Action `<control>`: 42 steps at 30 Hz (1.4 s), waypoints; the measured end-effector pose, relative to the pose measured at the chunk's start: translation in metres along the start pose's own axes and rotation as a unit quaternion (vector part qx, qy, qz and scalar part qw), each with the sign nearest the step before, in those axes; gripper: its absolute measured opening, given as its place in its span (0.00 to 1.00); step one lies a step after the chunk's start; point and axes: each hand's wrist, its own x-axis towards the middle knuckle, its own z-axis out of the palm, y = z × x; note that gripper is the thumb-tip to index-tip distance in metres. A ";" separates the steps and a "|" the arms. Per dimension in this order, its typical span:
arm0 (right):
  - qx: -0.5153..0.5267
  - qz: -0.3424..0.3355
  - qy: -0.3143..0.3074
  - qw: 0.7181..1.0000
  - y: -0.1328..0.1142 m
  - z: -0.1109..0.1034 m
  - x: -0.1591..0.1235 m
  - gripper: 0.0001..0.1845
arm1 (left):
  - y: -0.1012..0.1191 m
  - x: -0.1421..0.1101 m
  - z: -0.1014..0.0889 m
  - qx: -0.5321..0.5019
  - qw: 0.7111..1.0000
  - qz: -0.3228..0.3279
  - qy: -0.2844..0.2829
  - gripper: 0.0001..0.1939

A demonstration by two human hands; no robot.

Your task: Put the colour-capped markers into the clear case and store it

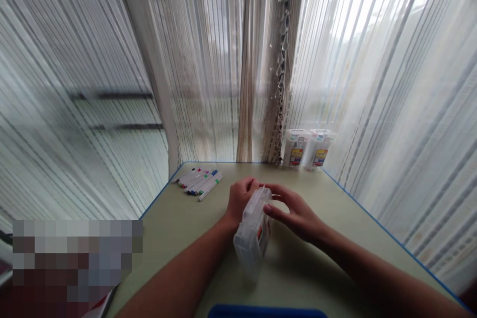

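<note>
A clear plastic marker case (253,233) with an orange label lies tilted in the middle of the pale green table (320,258). My left hand (240,198) wraps around its far left side, fingers curled on the lid end. My right hand (292,211) meets it from the right, thumb and fingers pressed on the same top end of the case. Several loose markers (199,181) with coloured caps lie side by side at the far left of the table, beyond my left hand.
Two more clear marker boxes (307,149) stand upright at the table's far edge against the striped sheer curtains (223,59). A blue object (266,312) shows at the near edge. The table has a thin blue border (376,221).
</note>
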 end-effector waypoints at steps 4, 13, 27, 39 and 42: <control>0.100 0.042 -0.031 0.994 0.004 0.002 0.000 0.23 | 0.004 -0.002 -0.001 0.006 1.000 -0.007 0.006 0.15; 0.227 0.133 0.093 0.960 0.007 -0.010 0.007 0.19 | -0.024 0.023 -0.019 -0.188 0.964 -0.186 -0.010 0.14; 0.161 0.091 0.226 0.956 0.019 -0.029 0.015 0.23 | -0.002 0.012 -0.015 -0.219 0.969 -0.092 -0.066 0.24; 0.157 0.055 0.205 0.964 0.018 -0.034 0.016 0.16 | -0.001 0.012 -0.019 -0.219 0.971 -0.085 -0.038 0.21; 0.153 0.057 0.206 0.965 0.018 -0.034 0.016 0.16 | 0.000 0.012 -0.019 -0.217 0.972 -0.084 -0.032 0.22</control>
